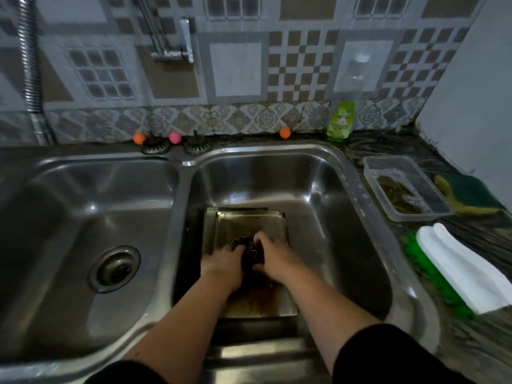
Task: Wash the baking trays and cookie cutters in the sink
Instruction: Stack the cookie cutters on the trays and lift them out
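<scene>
A steel baking tray [243, 223] with brown residue lies in the right basin [318, 189] of a double sink; the edge of a second tray shows under it at the far left. Dark fluted cookie cutters [250, 252] sit bunched on the tray. My left hand [223, 261] grips them from the left. From the right, my right hand [273, 257] grips the same bunch, fingers curled over the top. How many cutters there are is hidden by my hands.
The left basin [83, 217] holds only its drain. On the right counter stand a green soap bottle [340, 121], a clear tub [404, 187] of soapy water, a green-yellow sponge [468, 194] and a white-green brush [454, 270]. The tap [182, 42] hangs on the wall.
</scene>
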Tool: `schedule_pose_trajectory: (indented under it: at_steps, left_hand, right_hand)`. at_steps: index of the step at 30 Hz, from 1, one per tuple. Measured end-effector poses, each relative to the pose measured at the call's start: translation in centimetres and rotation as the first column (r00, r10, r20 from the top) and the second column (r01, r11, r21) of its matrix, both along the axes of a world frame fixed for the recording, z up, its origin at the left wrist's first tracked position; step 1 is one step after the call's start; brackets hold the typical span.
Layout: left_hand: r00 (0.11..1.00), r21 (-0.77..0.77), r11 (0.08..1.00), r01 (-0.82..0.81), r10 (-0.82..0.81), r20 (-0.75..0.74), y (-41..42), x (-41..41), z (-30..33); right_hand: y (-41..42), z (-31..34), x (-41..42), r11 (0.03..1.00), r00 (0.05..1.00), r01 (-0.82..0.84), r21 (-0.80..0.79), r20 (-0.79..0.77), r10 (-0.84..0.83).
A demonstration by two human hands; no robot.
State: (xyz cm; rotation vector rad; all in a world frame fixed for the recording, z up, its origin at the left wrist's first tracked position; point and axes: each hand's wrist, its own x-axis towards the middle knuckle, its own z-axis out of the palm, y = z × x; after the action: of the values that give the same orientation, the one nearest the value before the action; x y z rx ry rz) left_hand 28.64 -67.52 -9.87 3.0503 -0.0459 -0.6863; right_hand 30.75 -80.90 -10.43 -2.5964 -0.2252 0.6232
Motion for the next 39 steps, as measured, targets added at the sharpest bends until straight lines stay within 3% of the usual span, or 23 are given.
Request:
schedule_pose_trajectory:
  at_steps: [8,11,14,17,20,27,35,39]
  left_hand:
    - [0.992,-0.281,0.952,-0.123,0.127,-0.002,0.6,-1.4,0.0]
    - [0.959,-0.393,0.888,-0.24,0.279,0.045,1.1,-1.8,0.4]
    - [0.88,-0.452,0.768,-0.454,0.467,-0.089,1.6,-1.7,0.6]
    - [0.807,-0.453,0.68,-0.576,0.563,-0.181,1.3,-1.1,0.6]
    - [0.743,-0.463,0.605,-0.648,0.635,-0.211,0.8,0.0,0.5]
    - [0.708,-0.49,0.534,-0.689,0.642,-0.295,0.7,0.3,-2.4]
    - [0.712,-0.541,0.479,-0.691,0.578,-0.398,0.4,1.5,-3.1]
    - [0.666,-0.559,0.409,-0.721,0.632,-0.396,0.2,1.9,-3.6]
  right_hand:
    - [0.1,-0.4,-0.5,0.995,0.999,0.047,0.086,0.013,-0.048]
    - [-0.3,0.1,-0.5,0.979,0.994,0.107,0.174,-0.026,-0.104]
    - [-1.5,0.2,-0.4,0.909,0.957,0.273,0.316,0.005,-0.289]
    - [-2.7,-0.3,-1.2,0.722,0.831,0.548,0.422,-0.179,-0.526]
    - [-3.0,-1.4,-1.9,0.621,0.695,0.712,0.327,-0.449,-0.561]
    - [-3.4,-2.9,-1.3,0.606,0.691,0.718,0.343,-0.462,-0.557]
    - [-4.6,-3.0,-1.0,0.713,0.792,0.603,0.357,-0.368,-0.487]
    - [-4.1,-3.2,-0.6,0.668,0.778,0.626,0.402,-0.38,-0.5]
